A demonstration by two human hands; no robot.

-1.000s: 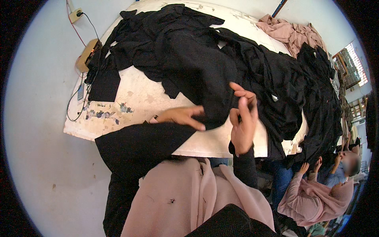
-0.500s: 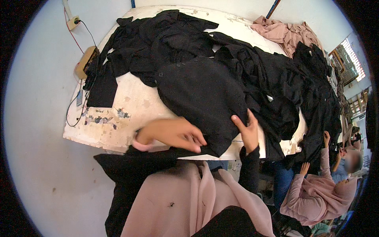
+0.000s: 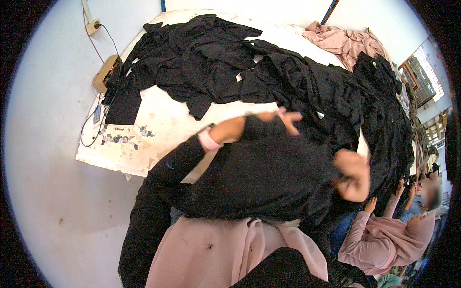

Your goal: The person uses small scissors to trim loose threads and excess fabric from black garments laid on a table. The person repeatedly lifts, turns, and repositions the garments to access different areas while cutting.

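A black garment [image 3: 269,173] is spread in front of my body, raised at the near edge of the table, its lower part over my lap. My left hand [image 3: 230,130] reaches in at its upper edge, a pink cuff at the wrist. Black cloth covers the middle of that hand; blurred fingertips show apart beyond it, so its grip is unclear. At the garment's right side, my right hand [image 3: 353,175] is curled in on the cloth, smeared by motion. More black garments [image 3: 206,62] lie heaped behind, with small white tags among them.
The white table [image 3: 158,113] has a worn, stained top. Pink cloth [image 3: 348,43] is piled at the far right. A beige power box [image 3: 106,73] with cables hangs at the left edge. At the right, a person in pink [image 3: 384,240] sits with hands on black cloth.
The black garment has come off the tabletop toward me and spread wider. My left hand has moved up and to the right, my right hand to the right, fingers now curled.
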